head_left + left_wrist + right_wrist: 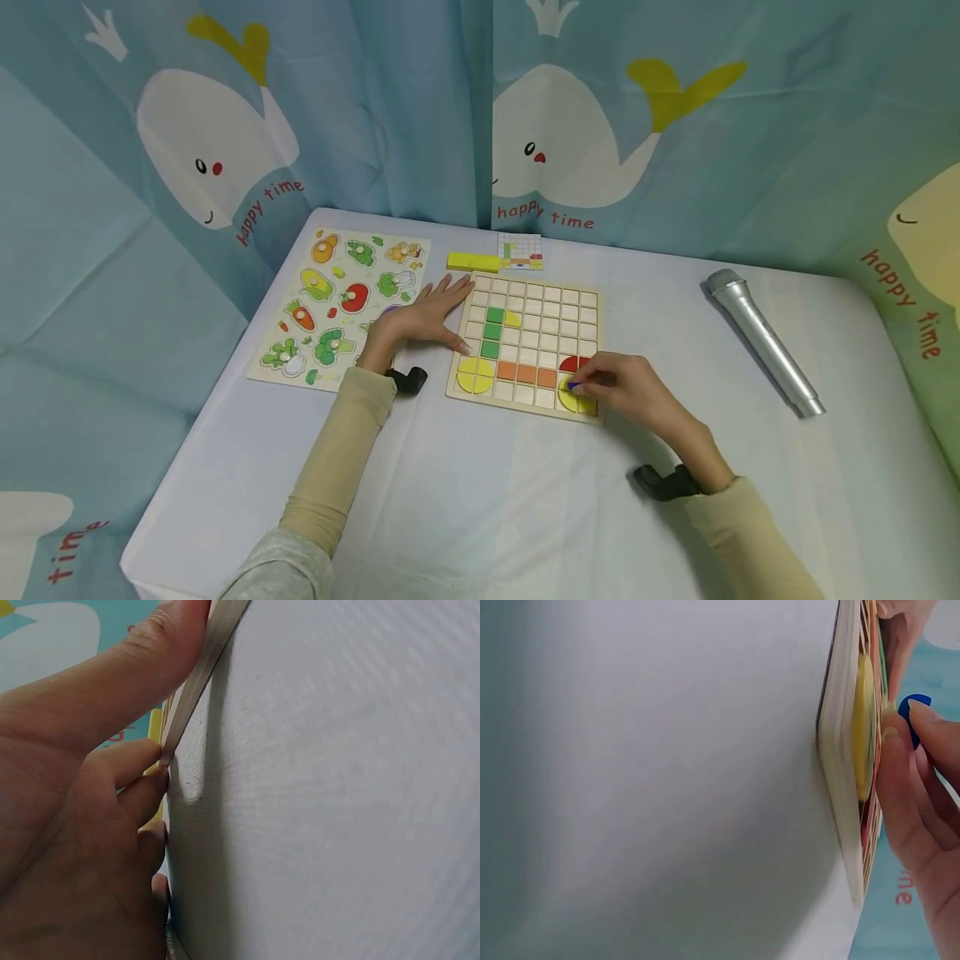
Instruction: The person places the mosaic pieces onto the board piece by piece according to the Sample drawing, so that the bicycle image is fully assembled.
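A wooden grid board (531,333) lies on the table, with green squares, orange squares, yellow rounded pieces and a red half-round piece in its cells. My left hand (427,315) rests at its left edge, fingers spread. In the left wrist view, the thumb (161,637) touches the board's edge (193,679). My right hand (637,390) is over the lower right corner. Between thumb and fingers it pinches a small blue piece (913,720) with a curved side, just above the yellow circle (573,400). The right hand partly covers the red piece (570,363).
Left of the board lies a vegetable puzzle board (330,329), partly under the left forearm. Behind the grid board are a yellow box (472,262) and a pattern card (521,251). A silver microphone (767,342) lies at right. Whale-print curtains (420,100) hang behind the table.
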`<control>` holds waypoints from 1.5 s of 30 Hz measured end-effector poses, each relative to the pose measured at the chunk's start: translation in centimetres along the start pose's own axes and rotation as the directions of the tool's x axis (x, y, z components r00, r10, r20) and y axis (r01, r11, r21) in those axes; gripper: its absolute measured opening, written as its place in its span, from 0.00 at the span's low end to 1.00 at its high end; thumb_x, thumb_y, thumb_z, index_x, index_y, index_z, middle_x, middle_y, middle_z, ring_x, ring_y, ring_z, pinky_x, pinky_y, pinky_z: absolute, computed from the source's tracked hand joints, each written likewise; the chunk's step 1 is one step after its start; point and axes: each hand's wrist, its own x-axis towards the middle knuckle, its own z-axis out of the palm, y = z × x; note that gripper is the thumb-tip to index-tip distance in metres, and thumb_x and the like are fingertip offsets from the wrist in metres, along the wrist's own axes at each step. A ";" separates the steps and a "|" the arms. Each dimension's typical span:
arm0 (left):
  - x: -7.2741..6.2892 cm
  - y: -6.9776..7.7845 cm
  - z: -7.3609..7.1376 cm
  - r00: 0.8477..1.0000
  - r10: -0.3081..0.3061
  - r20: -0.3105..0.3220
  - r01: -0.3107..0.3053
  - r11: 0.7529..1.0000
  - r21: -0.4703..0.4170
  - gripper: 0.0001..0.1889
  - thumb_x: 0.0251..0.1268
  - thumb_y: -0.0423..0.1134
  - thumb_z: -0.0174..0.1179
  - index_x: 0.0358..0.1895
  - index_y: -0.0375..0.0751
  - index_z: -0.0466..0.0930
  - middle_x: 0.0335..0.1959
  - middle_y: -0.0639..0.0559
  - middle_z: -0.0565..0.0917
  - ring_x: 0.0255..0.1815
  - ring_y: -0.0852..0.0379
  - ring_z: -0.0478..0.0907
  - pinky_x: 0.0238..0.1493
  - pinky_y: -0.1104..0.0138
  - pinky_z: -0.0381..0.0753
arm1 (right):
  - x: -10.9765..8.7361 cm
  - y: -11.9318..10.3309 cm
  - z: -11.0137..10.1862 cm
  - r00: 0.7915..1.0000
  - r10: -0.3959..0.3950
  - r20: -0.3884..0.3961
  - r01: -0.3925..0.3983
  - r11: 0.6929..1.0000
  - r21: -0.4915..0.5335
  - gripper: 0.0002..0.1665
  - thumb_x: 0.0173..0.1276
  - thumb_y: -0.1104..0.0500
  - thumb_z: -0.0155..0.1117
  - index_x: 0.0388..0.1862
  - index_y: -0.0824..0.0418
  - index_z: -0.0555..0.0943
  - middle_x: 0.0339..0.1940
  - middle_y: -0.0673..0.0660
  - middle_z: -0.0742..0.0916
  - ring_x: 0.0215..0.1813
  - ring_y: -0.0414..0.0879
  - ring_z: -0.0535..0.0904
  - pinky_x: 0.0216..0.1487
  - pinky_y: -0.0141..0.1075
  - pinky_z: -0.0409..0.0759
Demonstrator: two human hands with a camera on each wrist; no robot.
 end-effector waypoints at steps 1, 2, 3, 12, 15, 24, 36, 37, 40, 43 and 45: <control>0.0 0.0 0.0 1.000 -0.001 0.000 0.001 1.000 0.001 0.64 0.55 0.54 0.77 0.86 0.49 0.37 0.87 0.53 0.35 0.86 0.51 0.23 0.84 0.53 0.22 | 0.1 -0.1 0.1 1.000 -0.006 0.001 0.006 1.000 0.007 0.05 0.61 0.68 0.76 0.35 0.60 0.89 0.35 0.52 0.90 0.36 0.38 0.84 0.44 0.26 0.85; 0.0 0.0 0.0 1.000 0.000 0.001 0.000 1.000 0.002 0.64 0.55 0.54 0.77 0.86 0.49 0.36 0.87 0.53 0.35 0.86 0.51 0.23 0.84 0.53 0.22 | 0.2 -0.2 0.2 1.000 -0.011 0.000 0.011 1.000 0.015 0.06 0.61 0.68 0.76 0.35 0.61 0.89 0.35 0.52 0.90 0.36 0.38 0.84 0.44 0.26 0.85; 0.0 0.0 0.0 1.000 0.000 0.001 0.000 1.000 0.003 0.64 0.55 0.54 0.77 0.86 0.49 0.36 0.87 0.53 0.35 0.86 0.51 0.23 0.84 0.53 0.22 | 0.3 -0.3 0.4 1.000 -0.018 0.001 0.018 1.000 0.021 0.06 0.61 0.68 0.76 0.35 0.61 0.89 0.35 0.53 0.90 0.36 0.38 0.84 0.44 0.26 0.85; 0.2 -0.1 0.0 1.000 0.007 -0.002 -0.007 1.000 0.019 0.64 0.56 0.54 0.77 0.86 0.49 0.36 0.87 0.53 0.36 0.86 0.51 0.23 0.84 0.53 0.22 | 1.3 -1.4 1.6 0.999 -0.037 0.035 0.036 0.999 0.026 0.04 0.63 0.66 0.75 0.37 0.61 0.90 0.35 0.51 0.91 0.38 0.41 0.86 0.43 0.30 0.86; 0.3 -0.2 0.0 1.000 0.012 -0.003 -0.012 1.000 0.026 0.64 0.56 0.53 0.77 0.86 0.48 0.36 0.87 0.52 0.36 0.86 0.51 0.23 0.84 0.53 0.23 | 1.7 -1.7 1.9 0.997 -0.059 0.043 0.059 0.998 0.009 0.04 0.64 0.66 0.75 0.37 0.61 0.90 0.35 0.52 0.92 0.38 0.41 0.87 0.41 0.31 0.86; 0.4 -0.5 0.2 1.000 0.015 -0.005 -0.015 1.000 0.028 0.64 0.56 0.54 0.76 0.86 0.48 0.36 0.87 0.52 0.35 0.86 0.50 0.23 0.84 0.54 0.23 | 2.4 -3.0 3.0 0.988 -0.126 0.089 0.128 0.992 -0.017 0.03 0.65 0.65 0.75 0.37 0.61 0.91 0.35 0.50 0.92 0.35 0.37 0.82 0.36 0.29 0.82; 0.3 0.2 0.1 1.000 0.002 0.004 -0.002 1.000 0.021 0.64 0.56 0.53 0.77 0.86 0.48 0.37 0.87 0.53 0.36 0.86 0.50 0.24 0.84 0.54 0.23 | 2.5 -3.7 4.0 0.979 -0.185 0.090 0.191 0.979 -0.075 0.03 0.63 0.67 0.76 0.36 0.62 0.91 0.35 0.51 0.90 0.38 0.41 0.83 0.38 0.31 0.82; 0.3 0.3 0.1 1.000 0.001 0.005 -0.001 1.000 0.024 0.64 0.56 0.53 0.77 0.86 0.48 0.37 0.87 0.53 0.36 0.86 0.50 0.24 0.84 0.53 0.23 | 2.6 -3.7 4.0 0.977 -0.194 0.085 0.201 0.976 -0.081 0.03 0.63 0.67 0.76 0.36 0.62 0.91 0.35 0.51 0.90 0.38 0.41 0.83 0.38 0.31 0.82; 0.1 0.4 0.0 1.000 0.002 0.009 -0.002 1.000 0.031 0.63 0.57 0.52 0.77 0.85 0.47 0.37 0.87 0.52 0.36 0.86 0.49 0.23 0.84 0.52 0.23 | 2.6 -3.7 4.1 0.976 -0.199 0.087 0.206 0.975 -0.082 0.05 0.61 0.67 0.77 0.37 0.62 0.90 0.35 0.51 0.89 0.36 0.40 0.81 0.37 0.30 0.81; 0.0 0.5 0.0 1.000 0.005 0.009 -0.005 0.999 0.034 0.63 0.57 0.52 0.77 0.85 0.46 0.37 0.87 0.51 0.36 0.86 0.48 0.23 0.84 0.51 0.23 | 2.6 -3.7 4.1 0.977 -0.182 0.108 0.190 0.979 -0.068 0.07 0.61 0.68 0.77 0.39 0.63 0.89 0.35 0.51 0.88 0.35 0.39 0.79 0.36 0.30 0.81; 0.0 0.5 0.1 1.000 0.003 0.010 -0.003 1.000 0.031 0.63 0.57 0.52 0.77 0.85 0.47 0.37 0.87 0.52 0.35 0.86 0.48 0.23 0.84 0.52 0.23 | 2.6 -3.7 4.1 0.980 -0.160 0.119 0.168 0.984 -0.062 0.08 0.61 0.67 0.77 0.40 0.63 0.88 0.35 0.52 0.88 0.35 0.39 0.79 0.36 0.30 0.81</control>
